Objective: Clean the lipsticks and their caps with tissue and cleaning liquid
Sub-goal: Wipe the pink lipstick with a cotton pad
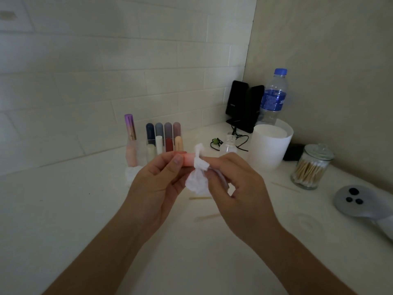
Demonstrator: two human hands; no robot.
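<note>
My left hand [158,177] pinches a pink lipstick tube [188,159] held sideways above the white counter. My right hand [231,177] grips a crumpled white tissue [197,177] that wraps the tube's right end, so that end is hidden. Behind the hands stands a clear rack [163,137] of several lipsticks in dark blue, grey, mauve, white, red and peach. A tall tube with a purple cap [130,129] stands to its left. A small clear bottle [228,144] of liquid stands uncapped behind my right hand.
A white cup [270,143], a water bottle [273,99], a black speaker [244,105] and a jar of cotton swabs [310,167] line the right side. A grey controller [359,202] lies at the far right. Wooden sticks [200,198] and another crumpled tissue [131,173] lie on the counter.
</note>
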